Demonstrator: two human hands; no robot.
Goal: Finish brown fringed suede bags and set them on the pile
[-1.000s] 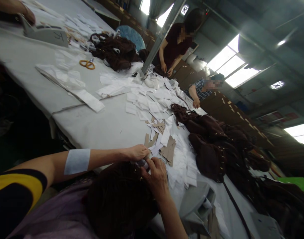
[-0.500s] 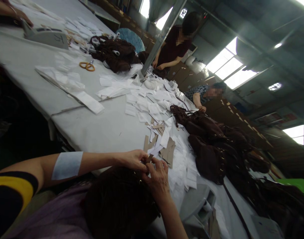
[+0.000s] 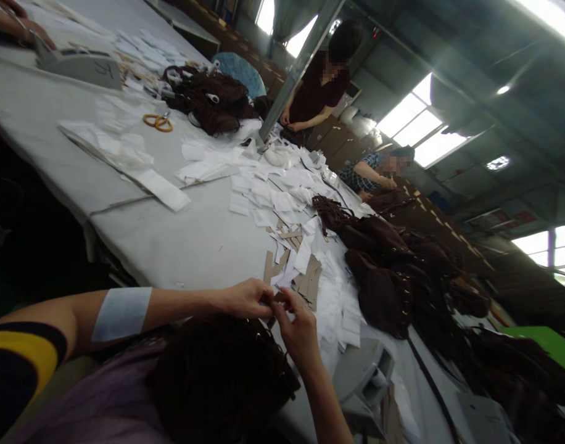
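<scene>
A dark brown bag (image 3: 218, 376) with small gold-coloured metal fittings rests against my body, at the near edge of the table. At its top edge my left hand (image 3: 250, 297) is closed, fingers bent in a pinch. My right hand (image 3: 298, 327) meets it there, thumb and fingertips pressed together beside the left fingertips. Between them shows a bit of a narrow dark brown strip, mostly hidden by the fingers; whether it belongs to the bag I cannot tell. Just beyond the hands lie grey-brown card strips (image 3: 307, 282) and white paper pieces (image 3: 282, 200).
Dark brown bags (image 3: 379, 293) are heaped along the right. A grey tape dispenser (image 3: 363, 373) stands near my right forearm, another dispenser (image 3: 81, 68) at far left. Orange-handled scissors (image 3: 157, 122) lie on the table (image 3: 190, 240). A metal post (image 3: 301, 71) rises beyond; co-workers stand behind.
My right hand has turned and its fingers have drawn together at the left fingertips. My left hand stays nearly in place. A co-worker at the right has raised an arm.
</scene>
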